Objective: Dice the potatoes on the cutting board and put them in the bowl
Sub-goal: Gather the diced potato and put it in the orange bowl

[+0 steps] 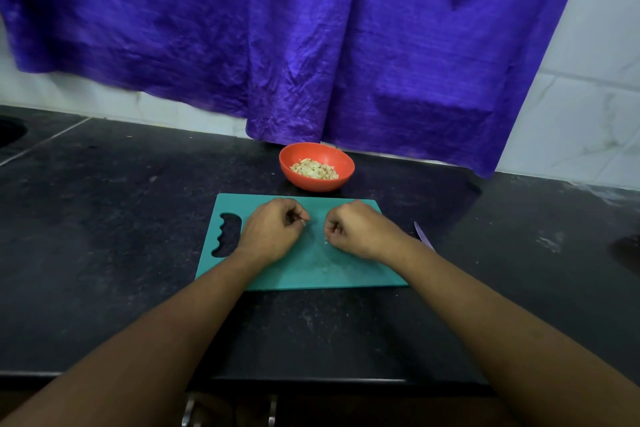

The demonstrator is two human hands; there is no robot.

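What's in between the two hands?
In the head view, only teal cutting board with a few tiny potato bits lies between the left hand and right hand.

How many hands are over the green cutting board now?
2. The left hand is over the left half of the cutting board; the right hand is over its right half. None seems hidden.

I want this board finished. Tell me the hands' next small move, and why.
Probably carry both hands to the bowl and drop their potato bits in. The left hand and right hand curl over the cutting board, apparently pinching them; only crumbs lie there, and the bowl holds the diced potato.
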